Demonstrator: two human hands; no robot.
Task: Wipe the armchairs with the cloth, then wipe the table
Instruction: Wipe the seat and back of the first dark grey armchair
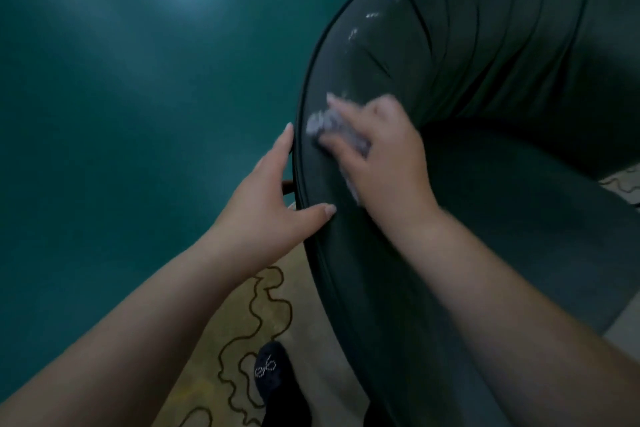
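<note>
a plain teal wall [121, 97] fills the left side. the left hand [266, 198] rests on the outer rim of the dark green pleated upholstered armchair [485, 62], fingers straight and apart, thumb on the inner face. just right of it, the right hand [384, 156] presses a crumpled pale grey cloth [323, 123] against the backrest near the rim, fingers spread over the cloth and partly curled on it. below, a beige rug with dark wavy lines [249, 315] carries a dark slipper [273, 371].
</note>
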